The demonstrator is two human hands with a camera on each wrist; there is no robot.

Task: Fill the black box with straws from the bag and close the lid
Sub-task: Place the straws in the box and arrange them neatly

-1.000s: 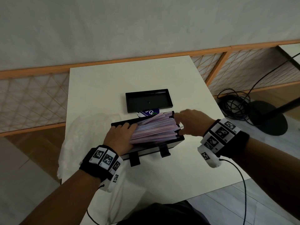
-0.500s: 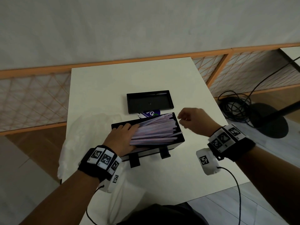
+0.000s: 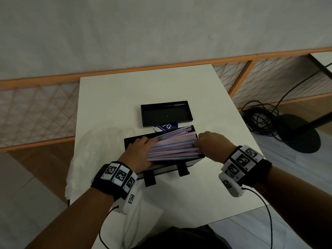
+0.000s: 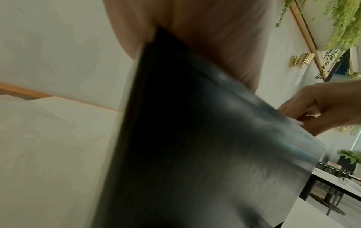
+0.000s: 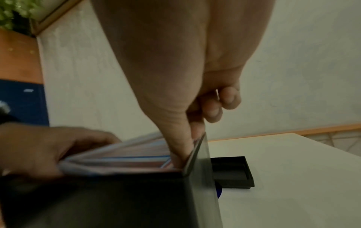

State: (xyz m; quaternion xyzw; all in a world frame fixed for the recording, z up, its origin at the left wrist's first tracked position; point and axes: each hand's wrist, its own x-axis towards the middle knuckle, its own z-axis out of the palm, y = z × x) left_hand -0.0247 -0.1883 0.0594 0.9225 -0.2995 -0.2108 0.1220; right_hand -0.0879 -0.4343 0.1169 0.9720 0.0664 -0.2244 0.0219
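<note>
Open black box (image 3: 167, 169) heaped with straws (image 3: 172, 146)

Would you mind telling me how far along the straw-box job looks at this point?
Done: the straws are in the black box, though some at the far right stick above its rim. In hand: the left hand presses the pile down while the right hand works on the straw ends at the right wall. Left: settling the straws and fitting the lid, which lies open on the table behind the box.
</note>
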